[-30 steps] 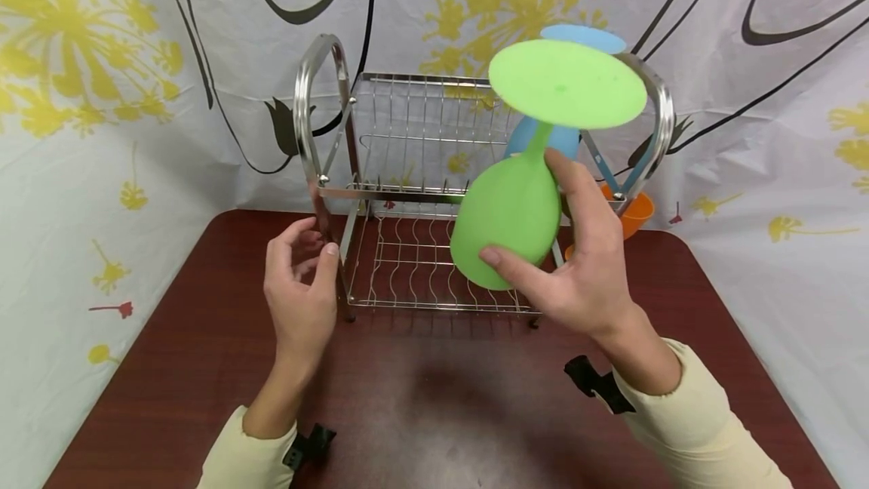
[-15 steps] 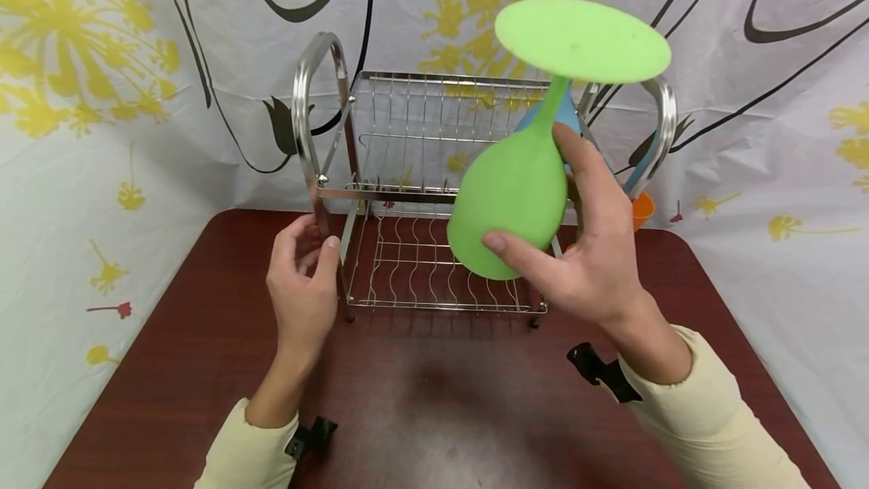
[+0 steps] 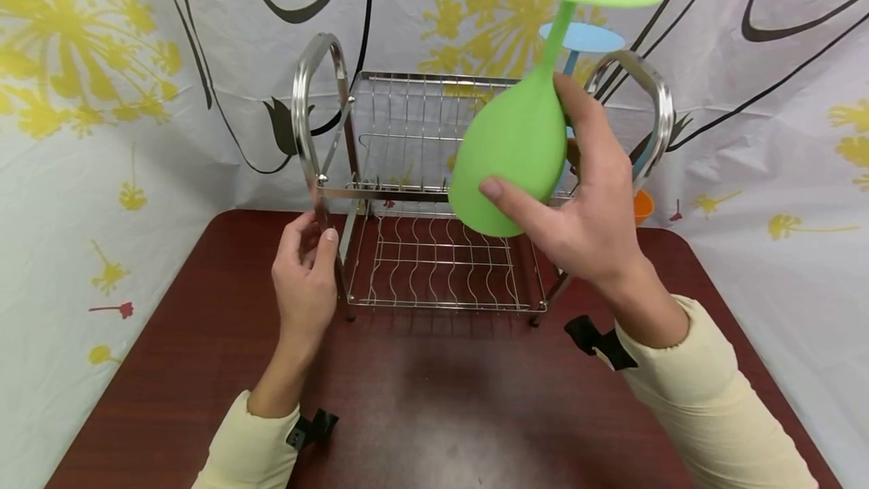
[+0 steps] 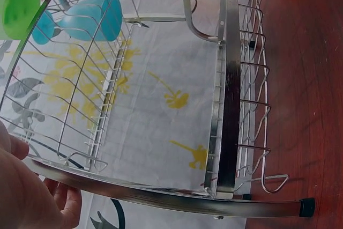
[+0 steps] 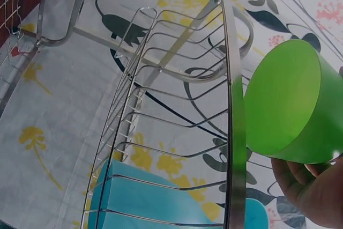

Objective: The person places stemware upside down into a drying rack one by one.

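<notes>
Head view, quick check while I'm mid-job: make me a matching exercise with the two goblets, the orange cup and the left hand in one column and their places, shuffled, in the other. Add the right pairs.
Column one:
1. Green goblet
2. Blue goblet
3. Orange cup
4. Left hand

Column two:
A. foot up, on the rack
B. outside the rack, on its right
C. at the rack's left side
D. in the right hand

Right pairs: 1-D, 2-A, 3-B, 4-C
</notes>
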Demonstrator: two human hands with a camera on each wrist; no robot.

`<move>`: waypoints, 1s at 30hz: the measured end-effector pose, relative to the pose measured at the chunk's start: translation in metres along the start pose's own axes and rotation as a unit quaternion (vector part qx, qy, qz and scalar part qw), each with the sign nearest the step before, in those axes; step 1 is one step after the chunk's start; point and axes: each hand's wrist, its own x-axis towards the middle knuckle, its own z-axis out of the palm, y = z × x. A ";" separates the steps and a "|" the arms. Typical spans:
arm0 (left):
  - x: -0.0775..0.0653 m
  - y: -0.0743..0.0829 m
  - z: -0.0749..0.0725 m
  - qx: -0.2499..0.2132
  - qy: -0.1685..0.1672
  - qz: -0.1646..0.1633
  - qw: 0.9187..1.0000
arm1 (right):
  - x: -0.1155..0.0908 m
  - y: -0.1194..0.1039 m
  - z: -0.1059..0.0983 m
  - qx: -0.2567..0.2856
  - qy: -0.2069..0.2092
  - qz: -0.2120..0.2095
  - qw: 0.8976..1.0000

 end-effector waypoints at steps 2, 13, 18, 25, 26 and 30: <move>0.001 0.000 0.000 0.000 -0.001 -0.001 1.000 | 0.003 0.003 -0.001 -0.007 -0.011 0.005 1.000; 0.004 -0.002 0.005 -0.041 -0.019 -0.015 0.999 | 0.014 0.014 0.004 -0.024 -0.033 0.038 0.998; 0.005 -0.004 0.004 -0.049 -0.029 -0.021 0.998 | 0.018 0.014 0.006 -0.023 -0.033 0.059 0.997; 0.007 -0.004 0.004 -0.049 -0.032 -0.026 0.998 | 0.024 0.013 0.006 -0.031 -0.042 0.093 0.994; 0.007 -0.005 0.004 -0.046 -0.032 -0.026 0.998 | 0.024 0.013 0.006 -0.031 -0.044 0.101 0.993; 0.006 -0.006 0.004 -0.030 -0.029 -0.024 0.999 | 0.029 0.014 0.008 -0.029 -0.046 0.128 0.990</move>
